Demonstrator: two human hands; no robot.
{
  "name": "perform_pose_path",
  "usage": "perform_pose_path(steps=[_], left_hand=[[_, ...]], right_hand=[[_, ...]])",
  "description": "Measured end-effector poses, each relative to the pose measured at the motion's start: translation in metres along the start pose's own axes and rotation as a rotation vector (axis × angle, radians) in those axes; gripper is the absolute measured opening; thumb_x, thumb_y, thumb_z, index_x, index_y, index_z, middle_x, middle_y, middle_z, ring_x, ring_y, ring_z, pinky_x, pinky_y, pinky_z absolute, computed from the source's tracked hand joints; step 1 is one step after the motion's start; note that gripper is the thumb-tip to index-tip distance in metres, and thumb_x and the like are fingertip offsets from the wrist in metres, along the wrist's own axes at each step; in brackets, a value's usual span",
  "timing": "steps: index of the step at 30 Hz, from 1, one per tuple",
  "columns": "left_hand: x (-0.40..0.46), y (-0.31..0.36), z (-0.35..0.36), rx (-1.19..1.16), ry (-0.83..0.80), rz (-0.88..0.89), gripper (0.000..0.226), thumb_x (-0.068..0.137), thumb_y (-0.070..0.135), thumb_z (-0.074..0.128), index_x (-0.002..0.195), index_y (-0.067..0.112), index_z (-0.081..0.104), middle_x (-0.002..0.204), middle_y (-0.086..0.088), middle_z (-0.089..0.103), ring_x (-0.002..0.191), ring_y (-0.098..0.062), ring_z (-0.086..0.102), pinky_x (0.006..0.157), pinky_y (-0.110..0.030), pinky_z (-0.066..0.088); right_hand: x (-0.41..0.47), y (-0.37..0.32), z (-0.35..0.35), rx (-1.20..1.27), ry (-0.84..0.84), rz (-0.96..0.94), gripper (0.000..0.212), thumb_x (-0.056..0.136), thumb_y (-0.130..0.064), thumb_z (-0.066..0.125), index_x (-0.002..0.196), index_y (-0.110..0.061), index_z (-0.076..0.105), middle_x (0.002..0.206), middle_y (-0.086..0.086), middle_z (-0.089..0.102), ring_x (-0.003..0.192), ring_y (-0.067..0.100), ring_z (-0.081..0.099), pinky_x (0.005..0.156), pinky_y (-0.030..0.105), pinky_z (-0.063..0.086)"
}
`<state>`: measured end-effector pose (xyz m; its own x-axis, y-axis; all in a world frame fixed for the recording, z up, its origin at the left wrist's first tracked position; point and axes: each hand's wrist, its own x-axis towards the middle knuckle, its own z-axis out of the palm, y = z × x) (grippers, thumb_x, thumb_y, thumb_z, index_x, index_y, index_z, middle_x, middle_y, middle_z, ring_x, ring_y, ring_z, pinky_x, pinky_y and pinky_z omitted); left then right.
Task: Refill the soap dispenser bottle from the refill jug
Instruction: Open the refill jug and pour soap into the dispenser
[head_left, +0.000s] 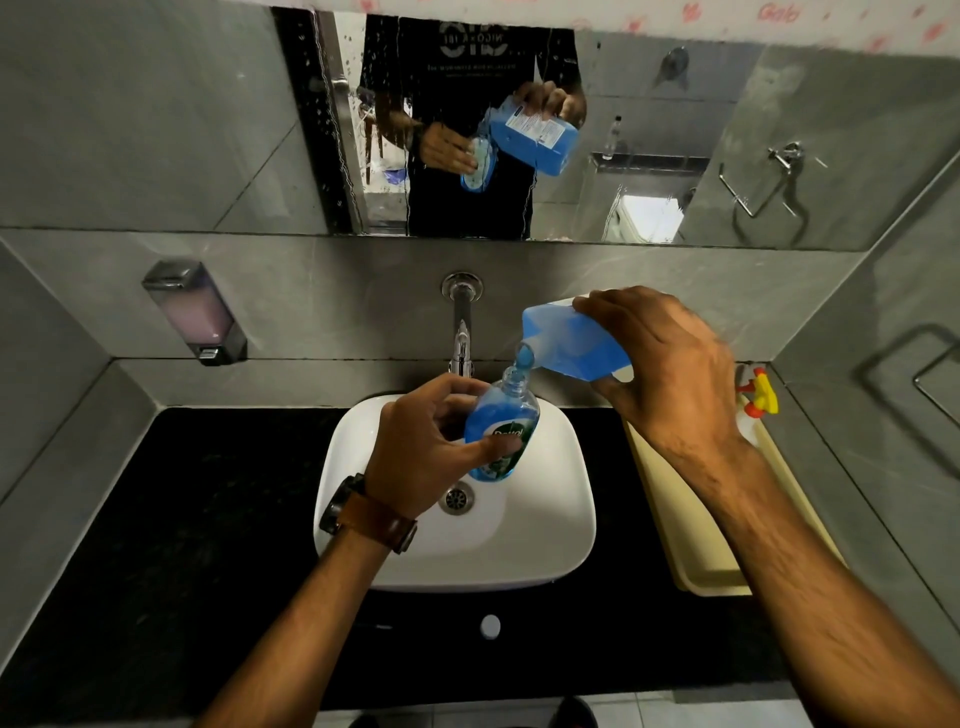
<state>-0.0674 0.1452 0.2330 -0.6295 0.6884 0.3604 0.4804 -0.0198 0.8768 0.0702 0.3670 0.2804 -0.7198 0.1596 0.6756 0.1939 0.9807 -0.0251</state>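
My left hand (426, 449) grips a clear soap dispenser bottle (501, 423) with a green label, holding it upright over the white sink (545, 530). Its neck is open and it is mostly full of blue liquid. My right hand (660, 374) holds the clear refill jug (566, 340), tipped to the left, its spout right above the bottle's open neck. Blue soap fills the jug and runs through the spout into the bottle.
A chrome tap (461, 332) sticks out of the wall just behind the bottle. A wall soap dispenser (195, 312) hangs at the left. A cream tray (691, 530) and a yellow-red spray bottle (759, 395) sit on the black counter (208, 519) at the right. A mirror (519, 130) reflects the scene.
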Motion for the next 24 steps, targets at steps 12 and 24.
perform_pose_path(steps=[12, 24], left_hand=[[0.0006, -0.0018, 0.0003, -0.003, -0.005, 0.007, 0.048, 0.071, 0.029, 0.09, 0.113, 0.019, 0.066, 0.096, 0.015, 0.076, 0.086, -0.002, 0.075, 0.069, -0.018, 0.06], [0.0009, -0.0039, 0.0015, -0.013, -0.012, 0.0, 0.05, 0.07, 0.028, 0.09, 0.113, 0.018, 0.066, 0.097, 0.013, 0.076, 0.088, -0.004, 0.075, 0.071, -0.022, 0.062]], right_hand=[[0.0017, 0.0001, -0.0041, -0.02, -0.024, 0.004, 0.054, 0.091, -0.045, 0.058, 0.142, -0.027, 0.055, 0.139, -0.002, 0.06, 0.128, 0.023, 0.053, 0.102, 0.04, 0.047], [0.0025, -0.0023, -0.0083, -0.025, 0.002, -0.011, 0.052, 0.091, -0.04, 0.061, 0.14, -0.024, 0.058, 0.139, 0.0, 0.06, 0.128, 0.025, 0.054, 0.102, 0.04, 0.047]])
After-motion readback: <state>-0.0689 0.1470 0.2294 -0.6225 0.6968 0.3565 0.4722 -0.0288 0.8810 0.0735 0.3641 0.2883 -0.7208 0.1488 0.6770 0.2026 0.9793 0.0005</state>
